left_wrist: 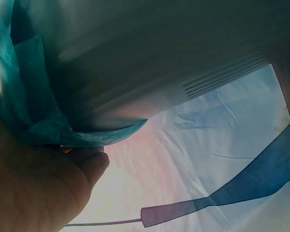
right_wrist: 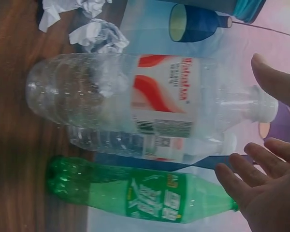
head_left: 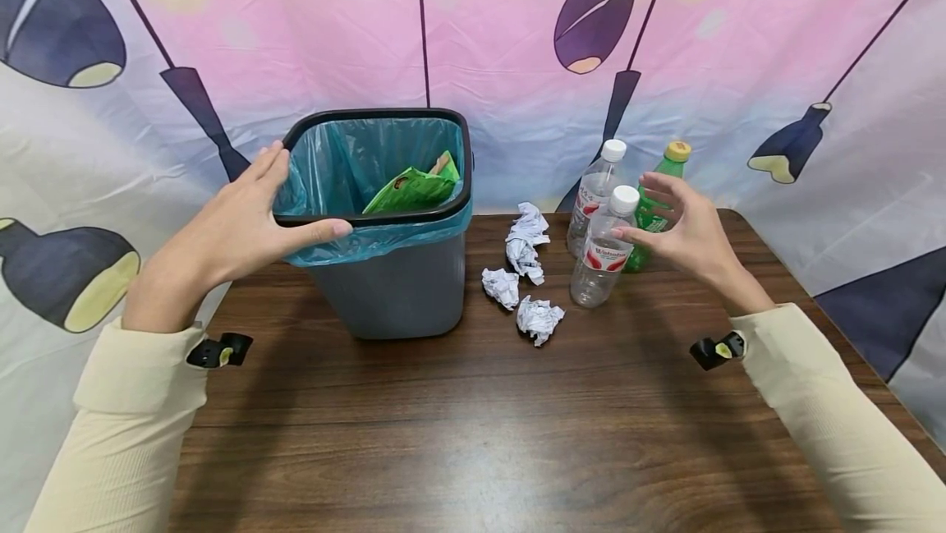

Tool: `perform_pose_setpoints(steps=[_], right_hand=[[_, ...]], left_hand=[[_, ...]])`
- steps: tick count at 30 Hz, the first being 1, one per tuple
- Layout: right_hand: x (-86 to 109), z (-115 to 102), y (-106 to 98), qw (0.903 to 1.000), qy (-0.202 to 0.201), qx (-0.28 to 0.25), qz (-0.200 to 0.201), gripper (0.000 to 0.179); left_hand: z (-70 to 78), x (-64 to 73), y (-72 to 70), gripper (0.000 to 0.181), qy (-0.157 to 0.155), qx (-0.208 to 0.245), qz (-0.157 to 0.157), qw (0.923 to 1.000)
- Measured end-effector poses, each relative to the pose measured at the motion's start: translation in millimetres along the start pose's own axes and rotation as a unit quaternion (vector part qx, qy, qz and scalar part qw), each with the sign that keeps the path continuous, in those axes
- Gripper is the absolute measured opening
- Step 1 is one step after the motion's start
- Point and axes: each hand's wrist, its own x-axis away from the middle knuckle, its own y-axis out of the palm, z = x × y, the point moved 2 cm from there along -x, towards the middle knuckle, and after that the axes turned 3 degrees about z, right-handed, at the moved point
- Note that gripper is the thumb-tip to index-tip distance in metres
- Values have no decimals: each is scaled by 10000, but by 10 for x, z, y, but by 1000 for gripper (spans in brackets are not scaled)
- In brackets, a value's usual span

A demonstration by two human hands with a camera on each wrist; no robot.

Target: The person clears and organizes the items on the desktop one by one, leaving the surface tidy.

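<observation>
My left hand (head_left: 240, 217) rests at the near left corner of a grey trash bin (head_left: 392, 295), thumb stretched along the black front rim and fingers straight at the left side. A teal liner bag (head_left: 332, 163) is folded over that rim. Inside the bin lies a green wrapper (head_left: 414, 188). My right hand (head_left: 687, 225) is spread beside the upper part of the front clear bottle (head_left: 600, 262), holding nothing; in the right wrist view, space shows between fingers and cap. Behind stand another clear bottle (head_left: 591, 192) and a green bottle (right_wrist: 145, 193), partly hidden by the hand.
Several crumpled white paper pieces (head_left: 539, 319) lie on the brown wooden table (head_left: 473, 426) between bin and bottles. A patterned curtain (head_left: 517, 155) hangs close behind them. The table's right edge is beyond the green bottle.
</observation>
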Motion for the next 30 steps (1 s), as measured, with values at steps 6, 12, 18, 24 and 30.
perform_pose_setpoints(steps=[6, 12, 18, 24, 30], right_hand=[[55, 124, 53, 9997, 178, -15, -165, 87], [106, 190, 130, 9993, 174, 105, -308, 85], [138, 227, 192, 9986, 325, 227, -345, 84], [152, 255, 231, 9985, 304, 354, -292, 80], [173, 269, 241, 9985, 280, 425, -222, 75]], left_hand=[[1, -1, 0, 117, 7, 4, 6, 10000], [-4, 0, 3, 117, 4, 21, 19, 10000], [-1, 5, 3, 117, 6, 23, 30, 10000], [-4, 7, 0, 117, 6, 30, 26, 10000], [-3, 6, 2, 117, 5, 32, 34, 10000]])
